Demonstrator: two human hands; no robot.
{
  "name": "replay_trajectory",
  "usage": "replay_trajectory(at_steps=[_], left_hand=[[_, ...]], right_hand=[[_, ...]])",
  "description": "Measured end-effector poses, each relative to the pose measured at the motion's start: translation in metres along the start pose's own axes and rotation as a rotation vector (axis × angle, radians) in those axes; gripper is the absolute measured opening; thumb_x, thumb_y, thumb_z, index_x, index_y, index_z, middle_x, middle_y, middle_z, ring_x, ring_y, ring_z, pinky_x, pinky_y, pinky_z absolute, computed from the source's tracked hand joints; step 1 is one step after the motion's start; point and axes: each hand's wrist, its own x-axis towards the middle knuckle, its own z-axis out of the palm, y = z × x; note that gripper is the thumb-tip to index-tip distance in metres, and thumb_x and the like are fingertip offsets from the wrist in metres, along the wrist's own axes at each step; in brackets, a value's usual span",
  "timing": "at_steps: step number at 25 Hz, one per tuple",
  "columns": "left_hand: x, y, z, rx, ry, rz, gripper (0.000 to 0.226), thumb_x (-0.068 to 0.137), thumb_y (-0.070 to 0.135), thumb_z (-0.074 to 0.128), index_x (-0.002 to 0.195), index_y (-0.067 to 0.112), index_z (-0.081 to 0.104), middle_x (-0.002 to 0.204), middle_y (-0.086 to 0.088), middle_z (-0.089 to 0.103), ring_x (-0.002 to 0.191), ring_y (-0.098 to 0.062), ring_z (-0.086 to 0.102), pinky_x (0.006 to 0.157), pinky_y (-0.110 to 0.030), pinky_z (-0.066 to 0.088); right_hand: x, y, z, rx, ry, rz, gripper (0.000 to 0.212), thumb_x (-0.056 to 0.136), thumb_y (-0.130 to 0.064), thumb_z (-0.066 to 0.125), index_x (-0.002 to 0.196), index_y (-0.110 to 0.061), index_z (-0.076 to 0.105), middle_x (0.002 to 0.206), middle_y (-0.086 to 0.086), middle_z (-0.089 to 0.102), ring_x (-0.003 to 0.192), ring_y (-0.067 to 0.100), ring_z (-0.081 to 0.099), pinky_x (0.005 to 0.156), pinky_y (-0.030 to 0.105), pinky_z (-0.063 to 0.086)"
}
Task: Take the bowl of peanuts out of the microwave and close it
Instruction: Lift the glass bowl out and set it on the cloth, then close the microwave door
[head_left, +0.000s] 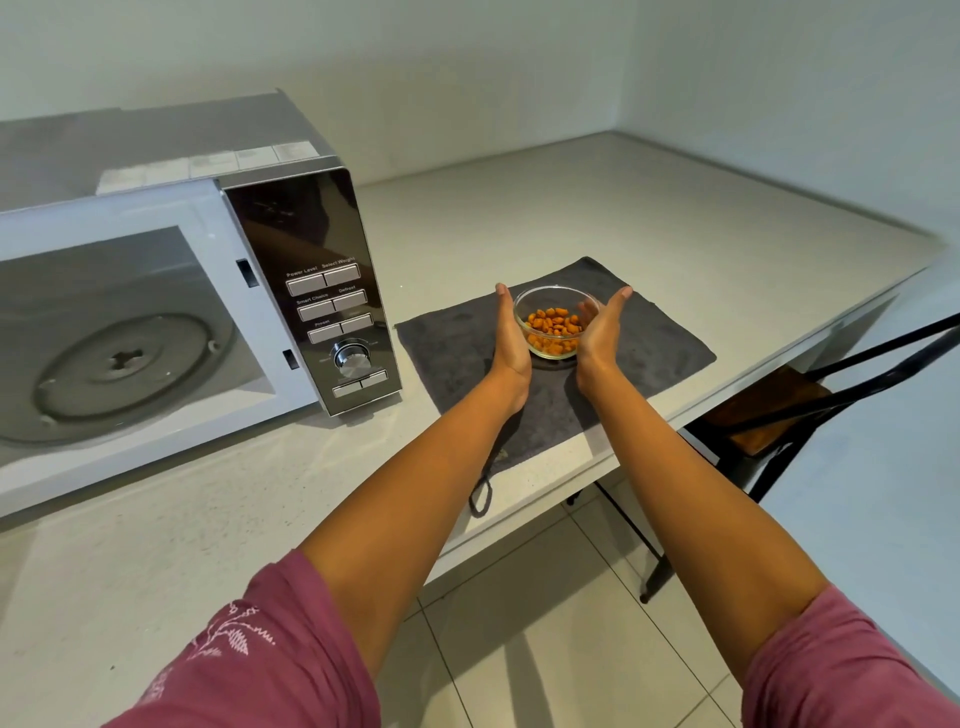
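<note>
Small clear glass bowl (554, 322) of orange-brown coated peanuts (555, 328) stands on a dark grey cloth mat (649, 338), which lies flat on the pale speckled worktop (597, 208) to the right of the silver microwave (306, 270). Bowl looks seated on the mat, upright, nothing spilled.

Left hand (508, 338) and right hand (602, 330) flank the bowl, palms facing inward, fingers straight and pointing away from the body. Both are flat and spread, not curled. Whether the palms touch the glass or stand just off it cannot be told; they are at most barely apart from the wall. Neither is clasping anything.

Microwave cavity gapes: round glass turntable (130, 364) bare, nothing inside. The door itself lies out of frame to the left, so its angle cannot be read.

Judgement: the removal half of the task looks done, with the closing yet to come. The step in hand reads as letting go of the bowl.

To do it well:
- Part both palms straight outward, evenly, so neither side drags the glass across the cloth or tips it.
- Lift the hands clear above the rim before swinging left; a low sweep risks clipping the bowl.
- Left hand is nearer the microwave and is the natural one for the door.
- Push the door until the latch catches in the slots beside the black control panel (322, 291); a half-shut door would leave the task unfinished.
- Mat may slide on the smooth worktop, so avoid leaning on it.
</note>
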Motion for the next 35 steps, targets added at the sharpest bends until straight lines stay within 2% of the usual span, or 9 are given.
replay_trajectory(at_steps=[2,4,7,12,16,23,30,33,35], left_hand=[[-0.005,0.004,-0.003,0.022,0.014,0.011,0.073,0.098,0.066,0.018,0.151,0.017,0.031,0.15,-0.01,0.043,0.083,0.004,0.054,0.062,-0.006,0.042],[-0.009,0.007,-0.01,0.064,0.042,0.044,0.07,0.098,0.065,0.02,0.153,0.022,0.026,0.157,-0.006,0.032,0.118,-0.005,0.045,0.091,-0.019,0.043],[-0.016,0.012,-0.024,0.23,0.085,0.188,0.066,0.099,0.061,0.026,0.154,0.025,0.024,0.162,-0.002,0.022,0.146,-0.018,0.023,0.114,-0.034,0.021],[-0.052,0.03,-0.053,0.511,0.263,0.686,0.042,0.101,0.039,0.041,0.131,0.013,0.054,0.134,-0.003,0.057,0.124,-0.014,0.051,0.103,-0.026,0.041],[-0.082,0.045,-0.08,0.654,0.352,0.914,0.033,0.098,0.03,0.046,0.117,0.008,0.062,0.114,-0.004,0.066,0.105,-0.012,0.061,0.086,-0.024,0.053],[-0.137,0.073,-0.155,0.775,0.611,1.025,0.029,0.097,0.032,0.046,0.114,0.013,0.059,0.108,0.005,0.061,0.098,-0.008,0.058,0.081,-0.022,0.053],[-0.199,0.114,-0.225,0.888,0.97,1.092,0.032,0.097,0.032,0.048,0.122,0.015,0.057,0.123,0.001,0.059,0.115,-0.01,0.053,0.107,-0.017,0.027],[-0.232,0.131,-0.248,0.98,1.138,1.1,0.035,0.096,0.028,0.049,0.127,0.012,0.054,0.129,-0.002,0.056,0.125,-0.017,0.049,0.115,-0.035,0.028],[-0.262,0.141,-0.264,1.089,1.305,0.982,0.047,0.094,0.028,0.051,0.137,0.008,0.046,0.143,-0.008,0.048,0.14,-0.025,0.035,0.122,-0.042,0.013]], right_hand=[[-0.005,0.0,0.002,-0.024,0.12,-0.055,0.068,0.105,-0.058,0.018,0.138,-0.011,0.054,0.141,0.009,0.058,0.118,0.02,0.057,0.097,0.032,0.039],[-0.013,-0.002,0.004,-0.03,0.256,-0.188,0.057,0.107,-0.05,0.025,0.131,-0.007,0.055,0.135,0.012,0.058,0.109,0.018,0.057,0.094,0.032,0.043],[-0.026,-0.007,0.013,-0.031,0.321,-0.431,0.043,0.109,-0.034,0.035,0.132,-0.003,0.054,0.134,0.013,0.056,0.124,0.023,0.055,0.108,0.038,0.045],[-0.065,-0.018,0.049,0.023,0.196,-0.71,0.038,0.107,-0.022,0.038,0.136,0.001,0.05,0.14,0.015,0.054,0.132,0.025,0.052,0.112,0.033,0.043],[-0.103,-0.024,0.08,0.022,0.05,-0.872,0.037,0.105,-0.016,0.038,0.136,0.002,0.048,0.14,0.017,0.053,0.134,0.026,0.05,0.112,0.032,0.041],[-0.182,-0.014,0.124,0.049,-0.199,-0.965,0.04,0.101,-0.017,0.04,0.137,-0.001,0.048,0.142,0.015,0.053,0.135,0.023,0.049,0.116,0.041,0.038],[-0.26,-0.003,0.172,0.107,-0.484,-1.058,0.04,0.101,-0.023,0.042,0.135,-0.003,0.051,0.143,0.014,0.054,0.134,0.024,0.051,0.111,0.051,0.043],[-0.295,0.002,0.192,0.108,-0.583,-1.05,0.038,0.101,-0.021,0.042,0.136,-0.008,0.05,0.145,0.012,0.053,0.138,0.021,0.048,0.114,0.055,0.038],[-0.326,0.006,0.203,0.134,-0.69,-1.071,0.038,0.102,-0.022,0.042,0.136,-0.009,0.051,0.145,0.01,0.054,0.138,0.021,0.048,0.114,0.056,0.038]])
